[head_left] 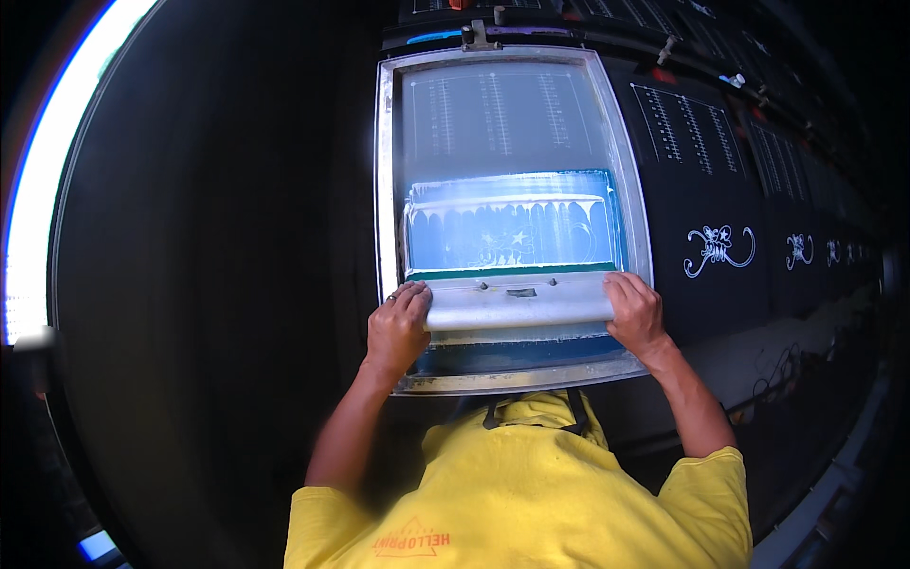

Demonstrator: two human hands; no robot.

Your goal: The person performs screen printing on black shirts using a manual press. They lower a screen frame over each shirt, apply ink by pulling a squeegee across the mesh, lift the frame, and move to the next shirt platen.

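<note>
Both of my hands grip a wide squeegee with a metal holder (pixel 521 308); my left hand (pixel 400 327) is wrapped round its left end and my right hand (pixel 637 311) round its right end. A green blade edge shows along its far side. It lies across the near part of a framed printing screen (pixel 387 190), whose metal rim surrounds a pale blue mesh (pixel 498 123). White ink (pixel 512 202) is smeared in streaks and drips over the mesh beyond the blade. A faint floral design shows through the ink.
To the right, dark printed panels (pixel 720 190) carry white scale marks and scroll designs (pixel 719 250). A metal clamp (pixel 481 36) sits at the frame's far edge. Further right runs a rail with small knobs (pixel 732 81). A bright light strip (pixel 71 123) curves along the left.
</note>
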